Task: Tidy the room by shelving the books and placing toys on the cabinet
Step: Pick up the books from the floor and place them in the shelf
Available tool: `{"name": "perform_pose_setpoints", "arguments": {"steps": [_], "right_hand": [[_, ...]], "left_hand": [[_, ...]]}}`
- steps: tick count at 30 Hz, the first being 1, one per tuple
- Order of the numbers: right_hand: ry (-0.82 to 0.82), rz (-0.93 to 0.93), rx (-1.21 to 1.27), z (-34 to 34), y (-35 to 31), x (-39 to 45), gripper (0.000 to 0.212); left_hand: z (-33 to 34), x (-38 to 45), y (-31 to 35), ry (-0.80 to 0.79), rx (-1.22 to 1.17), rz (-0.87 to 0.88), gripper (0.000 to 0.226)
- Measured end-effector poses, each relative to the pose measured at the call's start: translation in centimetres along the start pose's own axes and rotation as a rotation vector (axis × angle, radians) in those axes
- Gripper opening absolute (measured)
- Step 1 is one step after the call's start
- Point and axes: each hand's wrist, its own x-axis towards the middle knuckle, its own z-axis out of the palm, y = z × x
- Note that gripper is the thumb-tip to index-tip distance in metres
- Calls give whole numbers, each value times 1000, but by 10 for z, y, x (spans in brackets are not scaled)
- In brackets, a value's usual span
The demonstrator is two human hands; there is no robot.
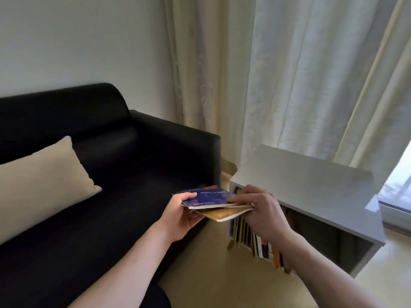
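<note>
Books (211,200): small flat stack, blue cover on top, tan one under it. I see pale print on the blue cover, too blurred to read. My left hand (182,215) grips the stack's left end, my right hand (259,211) pinches its right end, just left of the cabinet (311,185).

both hands (222,214) grip perhaps three stacked books (213,201) beside cabinet (311,181).

Dim room, daylight through curtains (311,74), soft blur
</note>
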Motion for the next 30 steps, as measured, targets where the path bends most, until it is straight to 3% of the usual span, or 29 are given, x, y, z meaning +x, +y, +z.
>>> {"name": "perform_pose_setpoints", "arguments": {"steps": [5, 10, 16, 19, 21, 25, 30], "right_hand": [[-25, 148, 82, -15, 15, -10, 28], [-80, 258, 105, -21, 30, -16, 39], [-99, 737, 303, -38, 55, -23, 71], [-184, 968, 505, -42, 71, -28, 54], [-193, 1101, 798, -44, 70, -31, 35], [-292, 1062, 1230, -57, 64, -37, 53], [-233, 995, 1088, -61, 58, -36, 34]], "left_hand": [[21, 7, -4, -20, 1, -38, 26], [41, 18, -9, -37, 19, 60, 26], [56, 22, -14, -73, -13, 126, 24], [58, 23, -14, -104, -31, 109, 26], [60, 23, -15, -127, -23, 68, 29], [66, 22, -18, -161, 42, -7, 28], [70, 25, -26, -176, 223, -10, 37]]}}
